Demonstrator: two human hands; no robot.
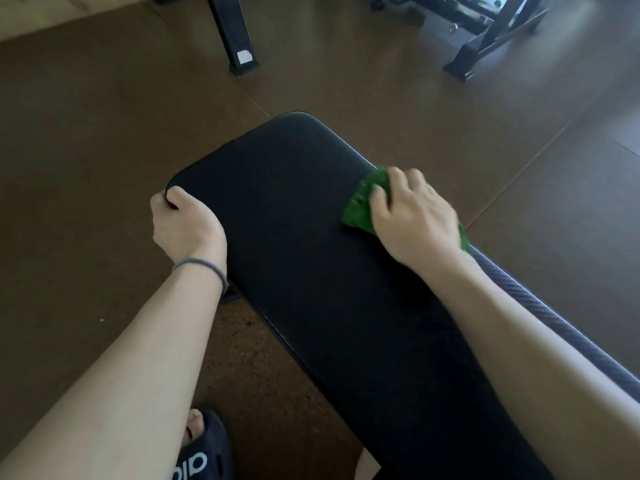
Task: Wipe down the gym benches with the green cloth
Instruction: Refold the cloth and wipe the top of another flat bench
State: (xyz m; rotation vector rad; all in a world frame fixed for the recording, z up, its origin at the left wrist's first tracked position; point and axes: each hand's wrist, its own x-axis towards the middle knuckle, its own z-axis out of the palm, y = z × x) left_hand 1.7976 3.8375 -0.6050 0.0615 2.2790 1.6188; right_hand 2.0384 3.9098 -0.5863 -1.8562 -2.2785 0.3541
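A brown floor (104,133) filled most of the frame, with thin seams crossing it on the right and wide bare stretches to the left of and beyond the padded counter. The black counter (311,271) ran diagonally from the lower right corner up toward the centre, ending in a rounded far end with bare floor on three sides of it. Its right edge showed a ribbed, shiny piping in the lower right of the frame.

At the top of the frame stood dark equipment: a black post (235,32) with a foot in the upper centre, and an angled black frame (491,39) in the upper right, both well apart from the counter.

The left hand (183,226) gripped the counter's left edge near its far corner, fingers curled over and under the rim, thumb on top. A grey band (201,266) circled that wrist. The right hand (412,216) pressed the green cloth (360,209) against the padding at the counter's right edge, fingers curled over the bunched fabric; cloth showed ahead of the fingers and a strip of it past the heel of the hand, along the edge. The padding between the two hands lay open and dark.

At the bottom left, a foot in a dark slide sandal (204,452) stood on the floor just beside the counter.
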